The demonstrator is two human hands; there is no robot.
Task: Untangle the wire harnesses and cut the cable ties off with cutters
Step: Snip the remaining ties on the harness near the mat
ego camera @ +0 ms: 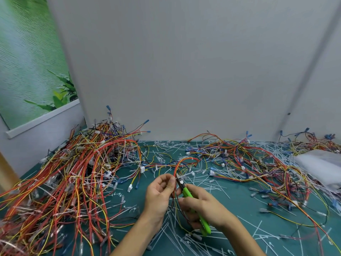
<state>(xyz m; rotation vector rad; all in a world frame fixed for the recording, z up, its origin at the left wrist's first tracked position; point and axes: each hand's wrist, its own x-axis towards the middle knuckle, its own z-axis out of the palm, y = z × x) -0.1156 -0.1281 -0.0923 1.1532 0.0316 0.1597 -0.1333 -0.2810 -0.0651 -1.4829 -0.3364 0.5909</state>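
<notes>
The head camera looks down on a teal cutting mat (pixel 239 198) set against a plain grey wall panel (pixel 184 61).

The left hand (pixel 159 193) has its fingers curled, and its thumb and forefinger pinch a thin harness of red, orange and yellow wires (pixel 181 160). The harness arches up from the hands and runs off to the right.

The right hand (pixel 204 206) wraps its fingers round the bright green handles of a pair of small cutters (pixel 188 193). Their metal nose is against the held harness, just beside the left thumb.

A large tangled heap of red, yellow and black wire harnesses (pixel 77 174) covers the mat's left side, and a looser spread of harnesses (pixel 258 161) lies on the right. Cut white plastic cable ties (pixel 177 235) are scattered over the mat. A crumpled white plastic bag (pixel 321 167) lies at the far right, and a green leafy poster (pixel 27 61) hangs at the left.
</notes>
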